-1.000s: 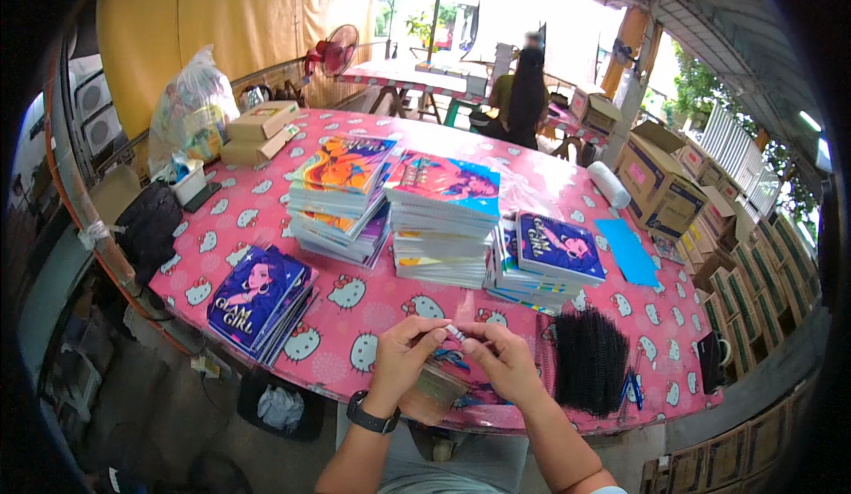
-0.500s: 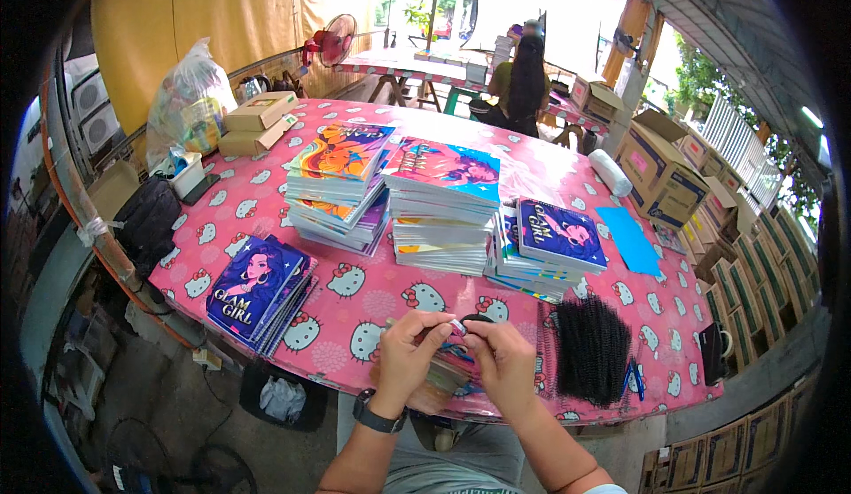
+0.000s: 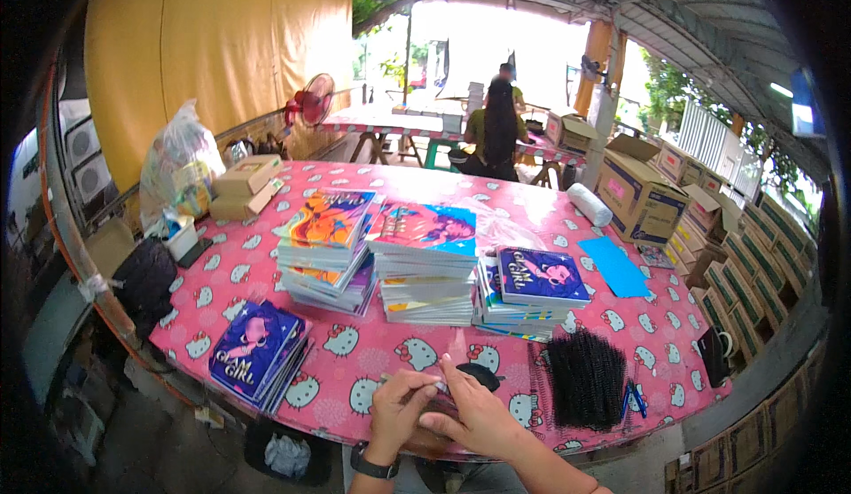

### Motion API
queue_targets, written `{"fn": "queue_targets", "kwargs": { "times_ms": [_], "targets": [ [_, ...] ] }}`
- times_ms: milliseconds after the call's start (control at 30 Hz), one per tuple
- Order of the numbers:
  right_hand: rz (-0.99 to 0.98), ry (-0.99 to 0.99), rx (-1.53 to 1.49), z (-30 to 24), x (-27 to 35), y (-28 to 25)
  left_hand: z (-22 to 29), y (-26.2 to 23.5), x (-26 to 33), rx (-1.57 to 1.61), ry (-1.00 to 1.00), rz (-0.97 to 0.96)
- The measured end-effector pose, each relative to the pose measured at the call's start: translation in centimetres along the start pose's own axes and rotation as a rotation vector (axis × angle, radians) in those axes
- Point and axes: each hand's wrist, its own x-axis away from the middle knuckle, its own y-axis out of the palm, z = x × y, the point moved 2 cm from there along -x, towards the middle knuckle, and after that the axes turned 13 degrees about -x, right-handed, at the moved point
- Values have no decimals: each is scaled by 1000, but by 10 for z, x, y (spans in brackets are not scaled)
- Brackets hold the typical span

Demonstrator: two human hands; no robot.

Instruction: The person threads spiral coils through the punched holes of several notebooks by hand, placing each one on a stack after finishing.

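Observation:
Close to the table's near edge, my left hand (image 3: 399,410) is closed in a pinch on a small whitish item whose kind I cannot make out. Against it lies my right hand (image 3: 479,412), fingers stretched out and thumb apart, covering much of what is between the hands. Partly hidden below them is something brownish. A dark oval object (image 3: 483,377) rests just beyond my right fingers. On the left sits a pile of spiral notebooks (image 3: 257,348) with purple-blue covers. To the right is a bundle of black binding coils (image 3: 585,383), with blue pen-like tools (image 3: 635,400) beside it.
Tall stacks of colourful books (image 3: 424,268) stand beyond my hands, with a lower stack (image 3: 532,303) at their right. A blue sheet (image 3: 614,268) and white roll (image 3: 589,205) lie farther right. Cardboard boxes (image 3: 640,194) line the right side. Another person (image 3: 496,130) sits farther back.
My right hand has gone from a fingertip pinch to stretched fingers laid against the left. Both hands are closer together. The view has tilted up a little.

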Motion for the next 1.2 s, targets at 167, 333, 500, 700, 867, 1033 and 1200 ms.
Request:
{"fn": "queue_targets", "kwargs": {
  "times_ms": [167,333,500,700,867,1033,1200],
  "targets": [
    [219,1,-220,1,-5,-2,-1,-2,5,29,21,-1],
    [331,15,-410,7,-3,-1,-3,0,4,8,10,-6],
    [210,33,-364,3,-6,-5,-10,-1,12,142,-1,13],
    [217,-55,-378,4,-4,-8,-13,-2,13,99,34,-13],
    [228,-128,-380,4,-2,-4,-6,-5,12,219,9,-75],
    [226,-147,-237,5,-2,-2,-12,-5,10,85,48,-141],
    [290,-197,-94,3,-2,-5,-22,9,10,93,17,-49]
  ]
}}
